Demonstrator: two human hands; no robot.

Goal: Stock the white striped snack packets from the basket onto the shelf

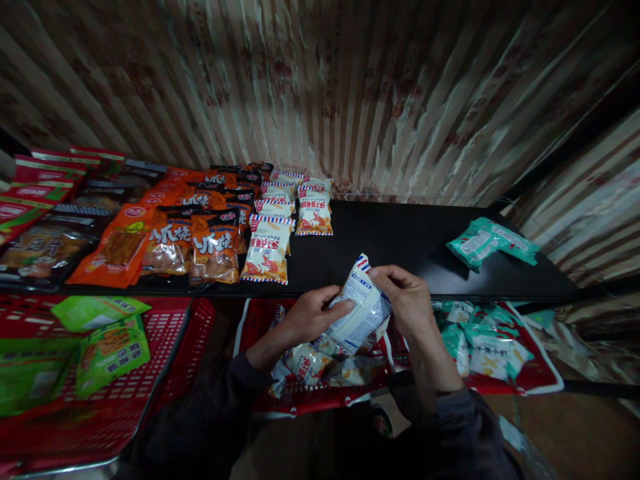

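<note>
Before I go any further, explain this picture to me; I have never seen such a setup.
No machine here: a person works with two bare hands. The single picture comes from a camera worn on the head, looking forward and down.

The left hand and right hand together hold a white packet with a striped end, over the middle red basket.

On the black shelf sit white snack packets, with orange packets to their left; teal packets lie toward the right end. The left basket holds green packets.
</note>
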